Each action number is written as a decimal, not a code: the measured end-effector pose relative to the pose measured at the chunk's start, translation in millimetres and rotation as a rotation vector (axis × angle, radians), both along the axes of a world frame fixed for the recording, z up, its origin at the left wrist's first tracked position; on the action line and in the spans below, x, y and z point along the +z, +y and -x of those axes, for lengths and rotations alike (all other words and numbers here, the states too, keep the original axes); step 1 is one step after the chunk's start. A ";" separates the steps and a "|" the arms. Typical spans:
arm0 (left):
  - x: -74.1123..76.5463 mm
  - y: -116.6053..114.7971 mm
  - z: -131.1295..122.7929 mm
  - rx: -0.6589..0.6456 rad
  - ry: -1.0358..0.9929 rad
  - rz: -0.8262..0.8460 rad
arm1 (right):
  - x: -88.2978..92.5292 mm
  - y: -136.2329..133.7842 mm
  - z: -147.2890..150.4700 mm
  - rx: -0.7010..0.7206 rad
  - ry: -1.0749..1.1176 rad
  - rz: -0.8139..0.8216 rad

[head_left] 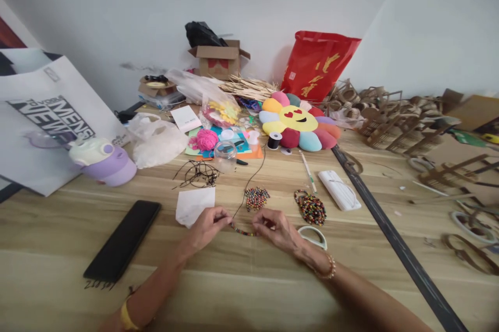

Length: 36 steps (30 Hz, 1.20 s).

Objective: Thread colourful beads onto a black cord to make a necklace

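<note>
Between my two hands hangs a short beaded string (244, 232) of small multicoloured beads on black cord. My left hand (208, 225) pinches its left end, where the bare cord (249, 181) runs up to a black spool (274, 140). My right hand (275, 228) pinches the other end with thumb and finger. Just beyond the hands lies a loose pile of beads (257, 198). Further right is a heap of strung beads (311, 207). A white paper (195, 204) lies partly behind my left hand, and a white ring-shaped object (313, 237) sits beside my right wrist.
A black phone (122, 241) lies at left. Cut black cords (198, 173), a clear jar (225, 155) and pink yarn (205, 140) stand ahead. A flower cushion (298, 121) and red bag (317, 67) are behind. A white power bank-like block (339, 190) lies right, near woven baskets (390, 124).
</note>
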<state>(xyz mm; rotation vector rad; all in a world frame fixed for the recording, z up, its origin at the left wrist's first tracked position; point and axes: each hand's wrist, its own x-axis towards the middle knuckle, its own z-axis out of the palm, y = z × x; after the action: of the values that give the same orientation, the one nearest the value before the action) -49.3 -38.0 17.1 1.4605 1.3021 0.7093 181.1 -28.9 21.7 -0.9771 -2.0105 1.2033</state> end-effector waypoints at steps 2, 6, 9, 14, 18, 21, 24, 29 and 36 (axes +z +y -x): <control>1.4 0.4 2.0 -0.005 -0.114 0.042 | 8.1 -7.3 5.1 0.041 0.001 0.054; 8.7 0.9 6.1 -0.056 -0.288 0.161 | 27.5 -17.5 15.3 0.078 0.007 0.176; 8.5 2.9 6.3 -0.096 -0.339 0.214 | 31.9 -15.0 23.0 0.094 -0.010 0.093; -5.3 9.2 -0.9 -0.141 -0.359 0.249 | 12.3 4.2 32.9 0.085 0.038 -0.129; -14.5 13.4 -5.8 -0.116 -0.360 0.235 | -4.2 15.1 36.0 0.101 0.038 -0.142; -15.5 15.0 -7.0 -0.099 -0.355 0.235 | -11.2 17.7 35.0 0.086 0.028 -0.129; -14.2 15.7 -7.5 -0.081 -0.325 0.210 | -16.6 18.3 32.4 0.039 -0.010 -0.115; -19.3 15.7 -9.6 -0.064 -0.283 0.168 | -19.7 17.3 30.6 0.027 -0.039 -0.125; -23.2 12.3 -10.1 -0.099 -0.296 0.154 | -13.1 13.2 32.9 -0.016 0.075 0.135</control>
<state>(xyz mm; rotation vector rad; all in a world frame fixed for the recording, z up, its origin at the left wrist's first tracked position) -39.3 -25.7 -6.1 1.2341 1.0267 0.7139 148.2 -15.6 8.6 -0.9953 -1.8795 1.3614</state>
